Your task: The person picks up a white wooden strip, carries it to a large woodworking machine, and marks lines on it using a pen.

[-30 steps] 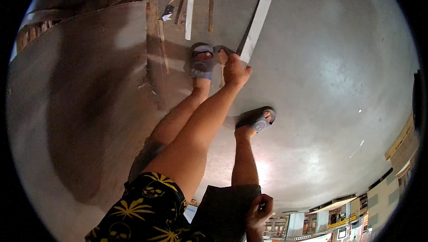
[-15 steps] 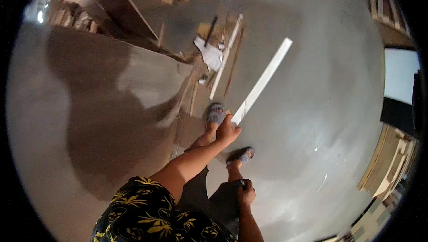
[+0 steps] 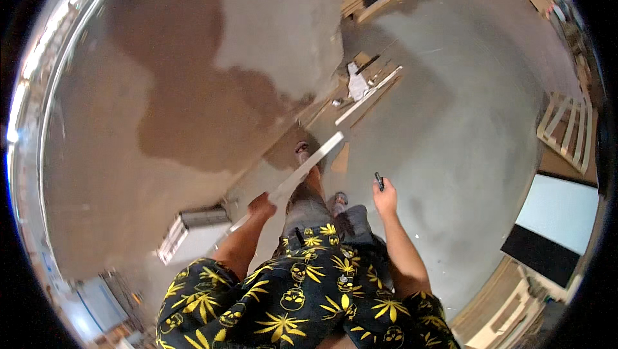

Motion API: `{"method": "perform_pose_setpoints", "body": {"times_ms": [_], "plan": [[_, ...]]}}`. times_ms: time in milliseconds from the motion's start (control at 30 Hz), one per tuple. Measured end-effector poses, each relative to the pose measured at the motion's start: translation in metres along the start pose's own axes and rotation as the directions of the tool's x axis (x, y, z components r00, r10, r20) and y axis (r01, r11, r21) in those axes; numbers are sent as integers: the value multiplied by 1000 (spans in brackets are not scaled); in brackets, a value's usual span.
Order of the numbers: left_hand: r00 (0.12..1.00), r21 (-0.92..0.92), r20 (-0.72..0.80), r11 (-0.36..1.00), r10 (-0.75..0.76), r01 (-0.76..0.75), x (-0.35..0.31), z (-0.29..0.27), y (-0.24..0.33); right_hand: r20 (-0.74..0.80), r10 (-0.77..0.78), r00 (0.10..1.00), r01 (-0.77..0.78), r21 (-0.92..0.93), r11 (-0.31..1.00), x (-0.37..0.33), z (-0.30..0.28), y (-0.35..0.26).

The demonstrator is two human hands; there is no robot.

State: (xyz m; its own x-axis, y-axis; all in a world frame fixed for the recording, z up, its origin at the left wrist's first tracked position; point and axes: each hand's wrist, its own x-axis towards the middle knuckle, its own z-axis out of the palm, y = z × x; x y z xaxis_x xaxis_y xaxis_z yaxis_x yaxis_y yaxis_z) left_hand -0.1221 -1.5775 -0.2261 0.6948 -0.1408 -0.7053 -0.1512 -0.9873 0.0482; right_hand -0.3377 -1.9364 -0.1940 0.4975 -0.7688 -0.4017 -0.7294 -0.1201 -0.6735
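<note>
My left hand (image 3: 262, 205) is closed round a long, narrow white strip (image 3: 309, 165). The strip slants from my left forearm up to a point over my front foot, its far end raised away from me. Out to the right, my right hand (image 3: 385, 200) grips a small black pen-like object (image 3: 380, 182), which sticks out past the fingers. Its exact kind is too small to make out.
A large brown board surface (image 3: 193, 124) fills the left side. Ahead on the grey floor lie another white strip (image 3: 370, 95), a crumpled white sheet (image 3: 356, 82) and scraps. Slatted wooden frames (image 3: 566, 130) and a white-and-black panel (image 3: 557, 214) stand at the right.
My left hand has drawn back and left with the white strip, which now reaches behind the hand too. My right hand has come forward and up. The whole view has turned and shifted.
</note>
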Motion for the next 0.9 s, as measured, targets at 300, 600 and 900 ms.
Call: {"method": "perform_pose_setpoints", "body": {"times_ms": [300,600,900], "plan": [[760,-431,257,633,-597,643,-274,238,-235,411,462,786,54,-790,611,-86,-44,179],[567,-883,384,-110,-729,457,-390,444,-270,543,-167,823,474,-493,730,-115,118,92],[409,-889,416,-270,-812,369,-529,441,-343,816,-234,528,666,-227,711,-332,350,-54]]}}
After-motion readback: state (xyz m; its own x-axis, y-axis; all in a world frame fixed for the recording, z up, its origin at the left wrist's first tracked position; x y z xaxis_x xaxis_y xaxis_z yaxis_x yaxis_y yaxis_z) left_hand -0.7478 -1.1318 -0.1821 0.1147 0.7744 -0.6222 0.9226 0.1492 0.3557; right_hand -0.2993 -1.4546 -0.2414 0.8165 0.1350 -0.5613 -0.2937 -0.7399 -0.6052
